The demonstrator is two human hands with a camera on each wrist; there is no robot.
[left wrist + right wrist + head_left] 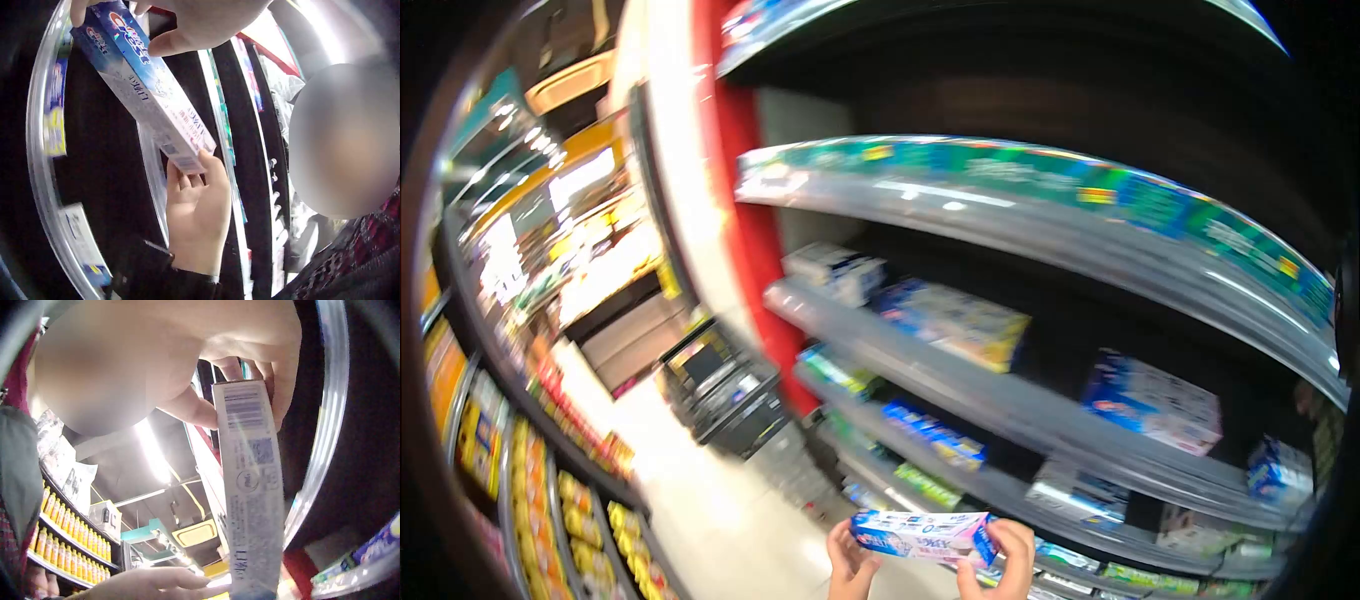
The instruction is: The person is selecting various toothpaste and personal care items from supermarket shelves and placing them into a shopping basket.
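**Toothpaste box (920, 535) held end to end in two hands**

Fingers (170, 42) of the left hand (850, 562) curl round the end of the box that bears the brand name. Fingers (215, 172) of the right hand (1005, 565) grip the other end, by the barcode. Both hands have firm hold. The box lies roughly level between them, low in front of the shelves (1000, 400) and not touching them. Other boxes (1155, 400) stand on those shelves, and rows of yellow bottles (540, 500) line the far left.

Left hand (850, 568), right hand (1003, 562) cut by bottom edge; shelf boxes (955, 322) blurred.
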